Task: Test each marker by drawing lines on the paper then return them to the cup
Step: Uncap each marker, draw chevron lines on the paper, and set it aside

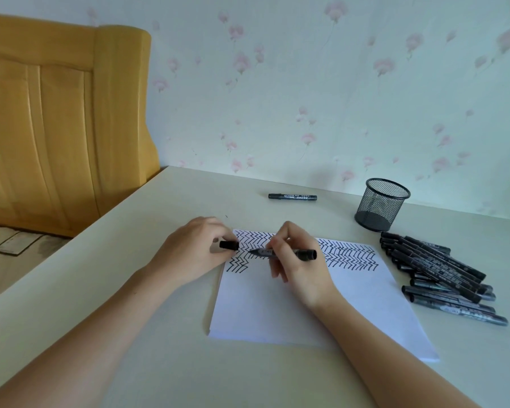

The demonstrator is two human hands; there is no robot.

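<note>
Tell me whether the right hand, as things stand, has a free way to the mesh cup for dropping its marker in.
Probably yes. The right hand grips the marker over the paper; the mesh cup stands upright, mouth open, beyond and to its right. The pile of markers lies nearer than the cup, beside that path.

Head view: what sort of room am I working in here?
Likely a bedroom at home: floral wallpaper behind the pale table, and a wooden headboard with bedding at the left.

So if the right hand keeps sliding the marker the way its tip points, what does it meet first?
Probably the black marker cap pinched in the left hand; the right hand aims the black marker leftward at it, though depth is unclear.
</note>
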